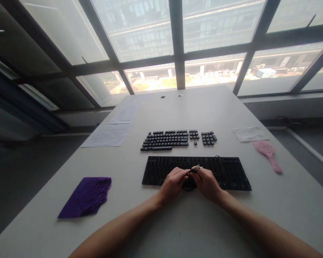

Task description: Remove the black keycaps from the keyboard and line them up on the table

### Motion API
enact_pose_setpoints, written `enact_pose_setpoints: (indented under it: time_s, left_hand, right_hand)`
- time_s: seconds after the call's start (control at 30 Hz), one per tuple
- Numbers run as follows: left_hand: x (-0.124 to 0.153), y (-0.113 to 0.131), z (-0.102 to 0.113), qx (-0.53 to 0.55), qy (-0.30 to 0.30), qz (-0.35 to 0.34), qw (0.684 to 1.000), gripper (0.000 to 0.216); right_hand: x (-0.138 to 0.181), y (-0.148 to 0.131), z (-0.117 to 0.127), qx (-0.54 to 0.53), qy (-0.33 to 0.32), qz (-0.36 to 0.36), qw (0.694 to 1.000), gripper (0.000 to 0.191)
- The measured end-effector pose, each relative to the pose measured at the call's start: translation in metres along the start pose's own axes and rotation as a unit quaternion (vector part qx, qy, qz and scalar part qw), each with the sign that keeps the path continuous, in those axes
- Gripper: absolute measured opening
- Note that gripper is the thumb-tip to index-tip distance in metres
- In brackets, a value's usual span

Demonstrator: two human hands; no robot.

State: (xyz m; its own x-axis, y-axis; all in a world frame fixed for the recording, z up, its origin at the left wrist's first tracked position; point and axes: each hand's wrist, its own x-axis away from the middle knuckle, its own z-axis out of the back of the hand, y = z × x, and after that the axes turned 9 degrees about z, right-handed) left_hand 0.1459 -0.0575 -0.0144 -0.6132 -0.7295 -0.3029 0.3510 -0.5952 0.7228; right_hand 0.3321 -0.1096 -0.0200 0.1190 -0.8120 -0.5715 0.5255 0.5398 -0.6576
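Note:
A black keyboard base [156, 170] with its keycaps off lies in front of me. Over its near middle my left hand [174, 179] and my right hand [207, 183] meet, fingertips pinched together. Between them is a thin black cable [193, 171], partly covered by the fingers. A dark loop [188, 189] hangs below the hands at the keyboard's near edge. Near my right fingertips shows a small pale, shiny bit [197, 167], too small to name. Behind the base, loose black keycaps [167, 139] are laid out in keyboard order, with a long space bar [161, 148] along the front.
A folded purple cloth [84, 197] lies at the left. On the right are a pink hairbrush [267, 156] and a white wipe [249, 134]. Paper sheets [107, 135] line the white table's [201, 111] left edge. Large windows [145, 32] stand beyond.

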Motion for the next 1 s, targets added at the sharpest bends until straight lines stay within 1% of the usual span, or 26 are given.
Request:
enact_pose_setpoints:
  time_s: [0.13, 0.2, 0.37, 0.43, 0.53, 0.57, 0.63, 0.7, 0.73, 0.8, 0.9, 1.0]
  left_hand:
    - [0.001, 0.003, 0.003, 0.018, 0.007, 0.005, 1.0, 0.035]
    - [0.001, 0.002, 0.004, 0.014, 0.015, -0.007, 1.0, 0.034]
    - [0.0, 0.0, 0.006, -0.03, 0.064, -0.064, 0.995, 0.023]
    - [0.0, 0.003, 0.007, -0.04, 0.056, -0.084, 0.994, 0.019]
    - [-0.001, 0.009, 0.007, 0.001, 0.042, -0.093, 0.995, 0.014]
    - [-0.002, 0.011, 0.008, 0.022, 0.042, -0.081, 0.996, 0.012]
    - [-0.004, 0.014, 0.009, 0.057, 0.041, -0.029, 0.997, 0.011]
    - [-0.006, 0.016, 0.012, 0.073, 0.034, 0.026, 0.996, 0.019]
    - [-0.007, 0.016, 0.015, 0.079, 0.031, 0.043, 0.995, 0.023]
    - [-0.011, 0.016, 0.02, 0.091, 0.031, 0.058, 0.994, 0.027]
    - [-0.018, 0.016, 0.03, 0.099, 0.032, 0.083, 0.991, 0.024]
    - [-0.031, 0.01, 0.041, 0.077, 0.033, 0.108, 0.991, 0.023]
  right_hand:
    - [-0.003, -0.003, 0.003, -0.049, 0.045, -0.095, 0.993, 0.017]
    - [-0.005, -0.004, 0.004, -0.066, 0.061, -0.123, 0.988, 0.016]
    - [-0.009, -0.007, 0.004, -0.085, 0.071, -0.15, 0.983, 0.015]
    - [-0.011, -0.007, 0.004, -0.096, 0.074, -0.16, 0.98, 0.016]
    - [-0.012, -0.007, 0.004, -0.108, 0.073, -0.171, 0.977, 0.017]
    - [-0.012, -0.007, 0.004, -0.113, 0.071, -0.172, 0.976, 0.017]
    - [-0.013, -0.007, 0.004, -0.121, 0.068, -0.174, 0.975, 0.017]
    - [-0.013, -0.006, 0.004, -0.129, 0.066, -0.175, 0.974, 0.017]
    - [-0.013, -0.005, 0.004, -0.132, 0.066, -0.176, 0.973, 0.017]
    - [-0.012, -0.004, 0.003, -0.138, 0.071, -0.175, 0.972, 0.018]
    - [-0.011, -0.002, 0.002, -0.142, 0.077, -0.179, 0.971, 0.018]
    - [-0.01, 0.0, 0.001, -0.15, 0.072, -0.183, 0.969, 0.02]
